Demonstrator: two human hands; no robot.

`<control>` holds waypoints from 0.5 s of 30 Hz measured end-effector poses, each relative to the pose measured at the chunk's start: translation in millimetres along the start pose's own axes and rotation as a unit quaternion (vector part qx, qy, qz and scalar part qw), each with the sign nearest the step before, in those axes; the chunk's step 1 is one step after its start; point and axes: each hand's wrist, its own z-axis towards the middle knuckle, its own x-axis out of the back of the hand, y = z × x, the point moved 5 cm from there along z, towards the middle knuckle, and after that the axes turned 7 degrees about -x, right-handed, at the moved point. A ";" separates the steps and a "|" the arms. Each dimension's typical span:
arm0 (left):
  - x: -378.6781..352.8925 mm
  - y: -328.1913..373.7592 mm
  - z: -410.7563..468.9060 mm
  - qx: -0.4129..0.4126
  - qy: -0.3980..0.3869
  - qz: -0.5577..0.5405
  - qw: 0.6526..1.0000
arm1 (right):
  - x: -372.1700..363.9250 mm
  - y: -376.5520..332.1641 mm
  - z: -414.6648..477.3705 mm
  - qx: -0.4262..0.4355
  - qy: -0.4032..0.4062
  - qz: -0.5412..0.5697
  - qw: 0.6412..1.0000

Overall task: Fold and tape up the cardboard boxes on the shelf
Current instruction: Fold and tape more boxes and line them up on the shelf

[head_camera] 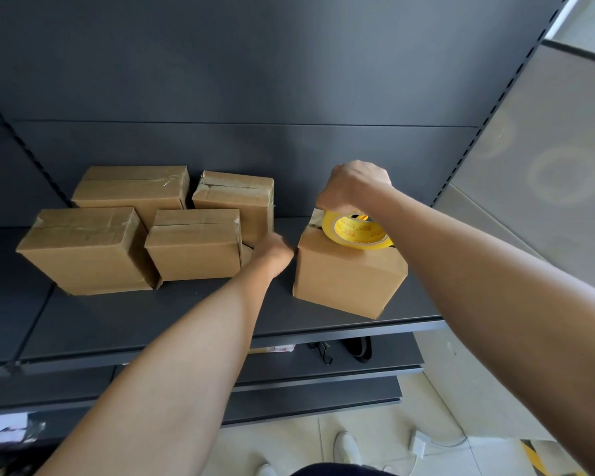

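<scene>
Grey shelf (pixel 152 321) carries four taped boxes (pixel 193 245) at left, fifth box (pixel 344 280) at right; my right grip (pixel 351 187) clasps tape (pixel 358 235) on its top; left grip (pixel 272 252) blurred beside box, cannot tell if closed

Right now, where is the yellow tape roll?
In the head view, right of centre: the tape roll sits atop the lone box on the shelf, held by the right hand.

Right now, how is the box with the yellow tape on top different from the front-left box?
The right box stands apart; the front-left box sits beside other boxes. The right hand holds the tape roll on the right box; no hand touches the front-left box, which is taped shut. Both are brown cardboard.
</scene>
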 end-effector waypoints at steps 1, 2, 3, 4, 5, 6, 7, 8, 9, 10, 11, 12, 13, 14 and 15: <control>-3.3 -5.7 -1.4 0.003 -0.002 -0.002 1.000 | -0.5 0.4 0.2 0.001 -0.001 0.001 1.000; -4.1 -7.7 -2.3 0.001 0.009 -0.015 1.000 | -0.8 0.4 0.3 0.002 -0.002 0.003 1.000; -1.9 -5.3 -1.9 -0.010 0.034 -0.035 0.999 | -1.0 0.1 0.5 0.003 -0.004 0.006 1.000; 2.6 2.1 -0.7 -0.030 0.065 -0.064 0.995 | -0.9 -0.5 0.8 0.004 -0.006 0.006 1.000; 7.9 12.9 1.5 -0.059 0.090 -0.101 0.989 | -0.1 -1.1 1.6 0.004 -0.007 0.003 1.000; 12.3 25.1 2.4 -0.086 0.096 -0.143 0.981 | 0.6 -1.7 2.3 0.004 -0.010 -0.001 1.000; 13.9 36.1 2.4 -0.104 0.084 -0.182 0.974 | 1.1 -1.8 3.2 0.003 -0.015 -0.003 1.000; 12.2 43.8 3.0 -0.107 0.063 -0.214 0.969 | 1.6 -1.9 4.1 0.004 -0.021 -0.003 1.000; 7.9 47.8 3.5 -0.101 0.039 -0.229 0.967 | 1.7 -2.0 5.4 0.006 -0.025 -0.003 1.000; 2.4 48.9 3.6 -0.091 0.024 -0.226 0.970 | 1.1 -2.0 6.5 0.009 -0.026 -0.002 1.000; -2.2 48.8 4.5 -0.083 0.021 -0.218 0.972 | 0.5 -1.6 7.6 0.013 -0.024 -0.001 1.000; -4.6 48.9 5.5 -0.081 0.031 -0.216 0.973 | 0.1 -0.7 8.3 0.015 -0.022 0.001 1.000; -5.4 49.1 6.5 -0.080 0.043 -0.217 0.972 | 0.3 0.8 8.7 0.015 -0.022 0.004 1.000; -5.0 48.6 8.2 -0.078 0.053 -0.212 0.973 | 0.7 2.4 9.2 0.017 -0.021 0.007 1.000; -4.6 45.9 9.6 -0.075 0.061 -0.198 0.975 | 1.1 4.1 10.0 0.020 -0.020 0.010 1.000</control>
